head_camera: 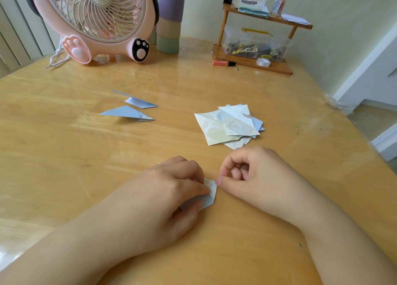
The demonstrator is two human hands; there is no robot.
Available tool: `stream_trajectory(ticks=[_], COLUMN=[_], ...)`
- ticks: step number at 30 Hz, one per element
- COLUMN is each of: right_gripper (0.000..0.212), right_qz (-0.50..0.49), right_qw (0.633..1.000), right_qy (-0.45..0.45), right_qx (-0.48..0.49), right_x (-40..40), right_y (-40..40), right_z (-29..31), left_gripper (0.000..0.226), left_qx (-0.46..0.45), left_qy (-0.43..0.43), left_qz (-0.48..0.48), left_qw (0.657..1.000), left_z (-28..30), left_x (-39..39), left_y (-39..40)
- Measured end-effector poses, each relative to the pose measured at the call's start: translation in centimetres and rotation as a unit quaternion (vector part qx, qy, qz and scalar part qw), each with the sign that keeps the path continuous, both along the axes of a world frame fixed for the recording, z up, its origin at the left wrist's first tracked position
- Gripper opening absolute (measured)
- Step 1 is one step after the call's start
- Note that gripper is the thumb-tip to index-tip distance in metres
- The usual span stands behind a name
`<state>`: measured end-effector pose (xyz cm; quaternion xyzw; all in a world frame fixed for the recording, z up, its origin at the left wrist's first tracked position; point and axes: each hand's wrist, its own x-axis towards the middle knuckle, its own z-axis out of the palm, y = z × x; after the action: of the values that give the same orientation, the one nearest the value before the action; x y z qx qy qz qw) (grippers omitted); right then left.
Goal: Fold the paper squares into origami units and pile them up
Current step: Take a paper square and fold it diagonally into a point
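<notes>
A small pale blue folded paper point(210, 195) lies on the wooden table point(64, 155) near its front. My left hand point(171, 194) covers most of it and presses it flat with fingers and thumb. My right hand point(253, 175) is curled beside it, its thumb tip touching the paper's right corner. A loose pile of unfolded paper squares point(229, 125) lies just beyond my right hand. Two folded pointed units point(129, 112) point(140, 102) rest apart at the middle left.
A pink desk fan point(96, 20) and a pastel bottle point(169, 18) stand at the back. A wooden shelf rack point(255, 35) with a clear box, tape roll and orange marker point(222, 63) sits back right. The table's right edge drops to the floor.
</notes>
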<state>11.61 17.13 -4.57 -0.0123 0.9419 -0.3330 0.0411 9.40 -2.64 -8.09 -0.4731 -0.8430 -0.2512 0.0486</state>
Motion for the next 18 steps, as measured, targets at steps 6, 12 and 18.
stream_trajectory(ticks=[6, 12, 18], right_gripper=[0.013, 0.015, 0.015], right_qz=[0.007, 0.006, 0.064], right_qw=[1.0, 1.0, 0.997], right_qy=[0.004, 0.017, 0.028], right_qx=[0.017, 0.021, 0.039], right_x=[-0.04, -0.13, 0.25], right_y=[-0.2, -0.29, -0.47], right_z=[-0.2, -0.17, -0.06], left_gripper=[0.033, 0.032, 0.037], left_qx=[-0.007, -0.006, -0.013], left_qy=[0.002, 0.007, -0.005], left_qz=[0.005, 0.015, 0.014], left_qw=[1.0, 1.0, 1.0], left_z=[-0.1, -0.18, -0.09], left_x=[0.01, 0.15, 0.09], left_y=[0.06, 0.27, 0.28])
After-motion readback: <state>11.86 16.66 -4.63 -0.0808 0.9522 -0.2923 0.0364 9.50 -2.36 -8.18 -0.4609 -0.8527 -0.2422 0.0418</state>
